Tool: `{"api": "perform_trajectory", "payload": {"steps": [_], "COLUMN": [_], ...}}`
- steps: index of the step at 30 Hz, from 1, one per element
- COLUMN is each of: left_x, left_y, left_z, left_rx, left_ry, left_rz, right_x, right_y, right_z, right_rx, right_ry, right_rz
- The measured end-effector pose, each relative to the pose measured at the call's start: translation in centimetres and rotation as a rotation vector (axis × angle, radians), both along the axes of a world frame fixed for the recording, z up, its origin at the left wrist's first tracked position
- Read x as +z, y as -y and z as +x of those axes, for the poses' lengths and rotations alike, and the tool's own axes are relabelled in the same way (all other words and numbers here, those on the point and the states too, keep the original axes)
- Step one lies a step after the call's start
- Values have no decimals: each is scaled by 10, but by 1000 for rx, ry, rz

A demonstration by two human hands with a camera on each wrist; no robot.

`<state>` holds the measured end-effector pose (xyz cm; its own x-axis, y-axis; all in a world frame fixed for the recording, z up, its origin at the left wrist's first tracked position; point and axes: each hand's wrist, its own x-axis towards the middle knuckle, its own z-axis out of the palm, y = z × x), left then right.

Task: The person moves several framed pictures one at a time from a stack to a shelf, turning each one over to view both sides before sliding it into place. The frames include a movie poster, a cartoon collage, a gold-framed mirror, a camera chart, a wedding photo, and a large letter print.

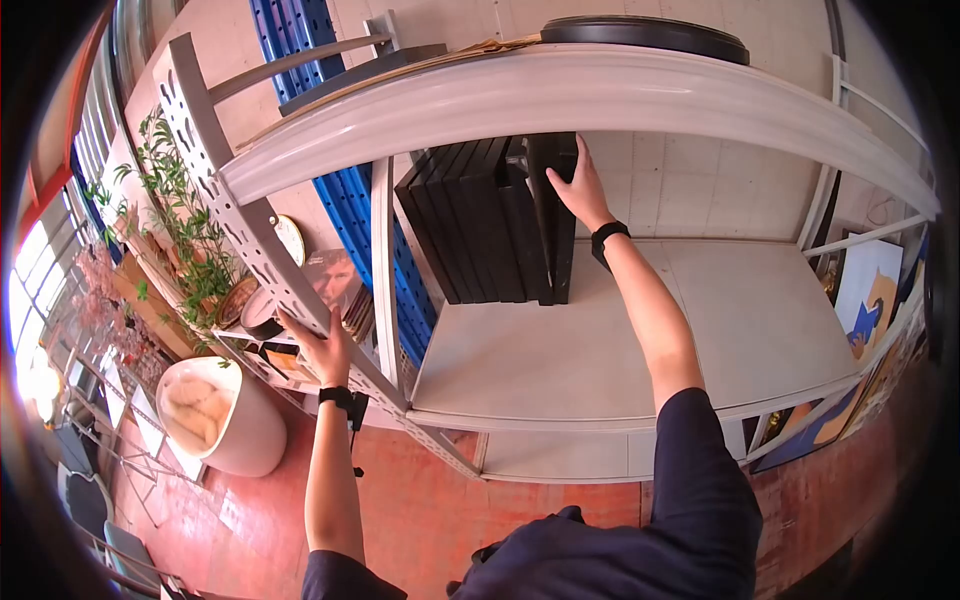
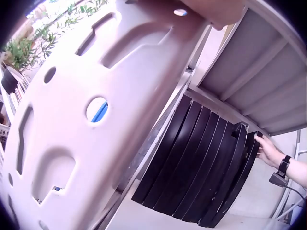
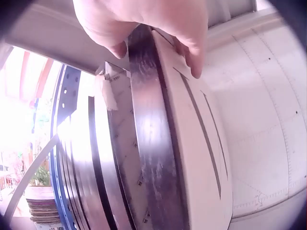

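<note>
My right hand [image 1: 583, 188] grips the top of the rightmost black-edged panel [image 1: 563, 240] in a row standing upright on the shelf. In the right wrist view its thumb and fingers straddle the panel's dark edge [image 3: 156, 129], with a white, lined face to the right. The other black panels [image 1: 465, 225] stand packed together to its left; a narrow gap shows beside the held one. My left hand [image 1: 325, 352] holds the perforated shelf post [image 1: 255, 230], thumb and fingers on either side of it. In the left wrist view the post [image 2: 124, 96] fills much of the picture.
An upper shelf beam [image 1: 580, 90] crosses above the panels, with a round black object [image 1: 645, 38] on top. The white shelf board [image 1: 640, 350] extends to the right. Left of the rack are a leafy plant [image 1: 190, 210] and a white tub-shaped chair [image 1: 230, 425].
</note>
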<state>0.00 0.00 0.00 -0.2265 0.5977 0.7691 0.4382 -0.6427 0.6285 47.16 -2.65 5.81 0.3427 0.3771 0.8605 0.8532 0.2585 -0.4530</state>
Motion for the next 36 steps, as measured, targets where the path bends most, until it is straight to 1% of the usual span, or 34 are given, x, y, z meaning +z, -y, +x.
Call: {"api": "perform_trajectory", "payload": {"steps": [2, 3, 5, 6, 8, 9, 11, 12, 14, 15, 17, 21, 24, 26, 27, 28, 31, 33, 36], "left_x": [1, -5, -5, -6, -8, -7, -7, -6, -7, -8, -9, -11, -11, -10, -11, -11, -8, -6, -8], "left_y": [2, 0, 3, 2, 2, 3, 4, 3, 3, 2, 1, -2, -3, 0, 1, 1, 4, 5, 2], "left_z": [1, 7, 9, 9, 8, 8, 9, 9, 10, 10, 9, 7, 7, 9, 10, 10, 9, 8, 8], "left_rx": [0, 1, 13, 14, -12, -12, -5, -4, -6, -5, 5, -22, 8, 81, 81, 72, 63, 35, 38], "left_ry": [-18, 6, 12, 11, 22, 24, 20, 22, 29, 33, 19, 32, 10, -30, -33, -37, -31, -13, -32], "left_rz": [31, 27, 26, 25, 40, 41, 44, 46, 42, 42, 60, 68, 78, 105, 98, 102, 86, 51, 74], "right_x": [1, 7, 12, 12, 15, 18, 23, 21, 16, 14, 7, 3, 6, 10, 11, 7, -1, -12, -40], "right_y": [2, 1, 4, 2, -2, -2, -2, -1, 2, 0, -6, -11, -15, -12, -11, -14, -11, -2, 22], "right_z": [-2, 0, -2, 1, 10, 12, 15, 12, 7, 7, 5, 2, -3, -6, -7, -1, 0, -5, -21], "right_rx": [-71, -69, 9, 10, 63, 64, 112, 112, 216, 217, 285, 267, 251, 257, 263, 223, 205, 193, 136], "right_ry": [23, 47, -45, -45, 18, 19, 43, 46, -6, -2, 74, 4, 60, 64, 65, 65, 37, 32, -5], "right_rz": [44, 41, -69, -71, -191, -190, -326, -324, -343, -344, -324, -318, -277, -295, -306, -353, -340, -302, -221]}}
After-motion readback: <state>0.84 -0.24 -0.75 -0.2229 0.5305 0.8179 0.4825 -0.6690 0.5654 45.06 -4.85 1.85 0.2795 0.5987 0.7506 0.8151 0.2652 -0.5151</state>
